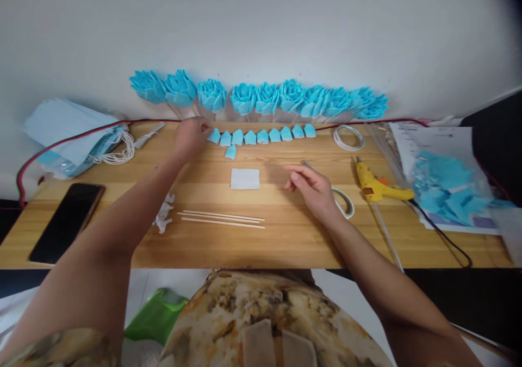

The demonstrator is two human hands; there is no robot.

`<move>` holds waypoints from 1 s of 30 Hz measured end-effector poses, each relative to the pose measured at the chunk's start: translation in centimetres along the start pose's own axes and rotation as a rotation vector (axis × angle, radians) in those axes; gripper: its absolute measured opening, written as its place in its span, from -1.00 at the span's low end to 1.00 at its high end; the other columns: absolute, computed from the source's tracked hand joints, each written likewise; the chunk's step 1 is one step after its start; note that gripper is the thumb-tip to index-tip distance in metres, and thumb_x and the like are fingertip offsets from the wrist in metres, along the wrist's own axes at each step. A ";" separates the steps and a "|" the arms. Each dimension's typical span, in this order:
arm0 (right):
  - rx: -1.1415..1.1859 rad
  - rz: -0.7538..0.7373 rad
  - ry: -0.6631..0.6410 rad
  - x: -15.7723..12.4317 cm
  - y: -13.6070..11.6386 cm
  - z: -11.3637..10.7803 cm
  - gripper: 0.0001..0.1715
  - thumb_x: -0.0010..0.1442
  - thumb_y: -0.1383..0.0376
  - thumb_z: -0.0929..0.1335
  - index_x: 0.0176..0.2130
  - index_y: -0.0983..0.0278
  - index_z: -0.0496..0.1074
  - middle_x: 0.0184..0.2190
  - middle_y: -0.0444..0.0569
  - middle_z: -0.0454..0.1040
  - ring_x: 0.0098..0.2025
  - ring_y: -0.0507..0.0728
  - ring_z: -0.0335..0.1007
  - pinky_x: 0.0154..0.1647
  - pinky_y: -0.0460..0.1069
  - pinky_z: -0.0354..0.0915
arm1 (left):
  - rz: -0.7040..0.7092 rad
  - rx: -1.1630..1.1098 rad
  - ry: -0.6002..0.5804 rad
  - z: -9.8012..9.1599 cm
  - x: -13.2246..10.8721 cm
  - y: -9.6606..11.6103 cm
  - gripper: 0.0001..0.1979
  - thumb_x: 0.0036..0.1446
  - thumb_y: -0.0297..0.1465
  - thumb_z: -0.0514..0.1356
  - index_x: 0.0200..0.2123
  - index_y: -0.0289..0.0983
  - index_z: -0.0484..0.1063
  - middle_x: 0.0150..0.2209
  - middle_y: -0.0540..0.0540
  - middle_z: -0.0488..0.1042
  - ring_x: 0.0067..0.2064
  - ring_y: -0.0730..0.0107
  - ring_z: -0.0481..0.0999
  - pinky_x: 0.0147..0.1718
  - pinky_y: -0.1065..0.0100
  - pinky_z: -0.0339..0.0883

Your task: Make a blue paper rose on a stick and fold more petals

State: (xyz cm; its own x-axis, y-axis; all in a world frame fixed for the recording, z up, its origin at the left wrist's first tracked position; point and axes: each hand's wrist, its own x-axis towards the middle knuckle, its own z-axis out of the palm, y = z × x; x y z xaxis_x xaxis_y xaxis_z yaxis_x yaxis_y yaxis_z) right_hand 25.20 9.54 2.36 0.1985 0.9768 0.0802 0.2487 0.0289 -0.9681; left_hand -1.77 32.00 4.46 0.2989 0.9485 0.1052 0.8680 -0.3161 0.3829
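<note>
My left hand (192,136) reaches to the left end of a row of folded blue paper petals (250,137). Its fingers are curled together, and whatever they pinch is hidden. One more blue petal (230,152) lies just in front of the row. A white paper rectangle (245,179) rests flat on the wooden table (212,247), between my hands. My right hand (312,188) hovers to the right of that paper, fingers loosely bent and apart, with nothing visible in them. Three thin wooden sticks (222,219) lie nearer to me.
Blue paper flowers (243,99) line the wall. At right are a yellow glue gun (373,185), tape rolls (348,138) and a bag of blue pieces (440,187). A phone (67,223), white cord (122,149) and pale sheets (67,128) lie left.
</note>
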 end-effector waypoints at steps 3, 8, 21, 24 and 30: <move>-0.039 -0.014 0.008 -0.1 0.0 0.0 -0.64 0.29 0.10 0.36 -0.02 0.21 0.57 -0.46 -0.12 0.55 -0.42 0.05 0.43 -0.33 0.00 0.38 | 0.028 -0.045 -0.037 0.0 -0.1 -0.5 -0.69 0.20 -0.31 0.09 -0.13 -0.20 0.60 -0.07 -0.16 0.62 -0.08 0.16 0.51 -0.16 0.29 0.22; -0.082 -0.099 0.110 -0.4 -0.3 -0.4 -0.63 0.30 0.09 0.35 0.00 0.19 0.55 -0.43 -0.11 0.55 -0.39 0.07 0.47 -0.28 0.03 0.42 | 0.033 -0.096 0.019 -0.7 -1.6 -0.7 -0.59 0.24 -0.34 0.09 0.08 -0.28 0.54 -0.06 -0.11 0.62 -0.09 0.22 0.50 -0.11 0.30 0.25; -0.448 -0.195 0.364 -2.3 -0.5 -8.8 -0.66 0.30 0.24 0.31 0.01 0.21 0.55 -0.35 -0.05 0.61 -0.34 0.12 0.51 -0.21 0.06 0.42 | 0.363 -0.114 0.003 -1.4 -8.6 6.0 -0.61 0.25 -0.30 0.07 0.02 -0.26 0.59 -0.15 -0.19 0.62 -0.18 0.22 0.53 -0.17 0.30 0.30; -0.652 -0.159 0.235 -4.5 0.1 -9.1 -0.64 0.25 0.28 0.33 0.01 0.25 0.56 -0.23 0.03 0.65 -0.25 0.17 0.55 -0.14 0.10 0.42 | 0.426 -0.157 -0.047 -0.9 -10.7 7.8 -0.64 0.25 -0.28 0.08 -0.05 -0.25 0.61 -0.17 -0.19 0.63 -0.23 0.22 0.53 -0.21 0.31 0.29; -0.867 -0.227 0.163 -6.1 0.7 -8.4 -0.63 0.31 0.32 0.28 0.02 0.30 0.55 -0.09 0.14 0.63 -0.09 0.25 0.56 -0.04 0.13 0.40 | 0.428 -0.036 -0.237 -0.6 -12.8 9.5 -0.65 0.26 -0.27 0.09 -0.08 -0.24 0.62 -0.15 -0.18 0.65 -0.16 0.16 0.58 -0.18 0.29 0.31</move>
State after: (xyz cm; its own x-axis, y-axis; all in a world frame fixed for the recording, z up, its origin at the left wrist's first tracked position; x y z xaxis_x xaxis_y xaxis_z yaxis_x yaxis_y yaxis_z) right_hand 32.08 1.80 3.20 0.1730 0.9231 0.3435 0.9107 -0.0171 -0.4127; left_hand 2.43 16.91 7.27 0.7116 0.7008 0.0501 0.6343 -0.6715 0.3831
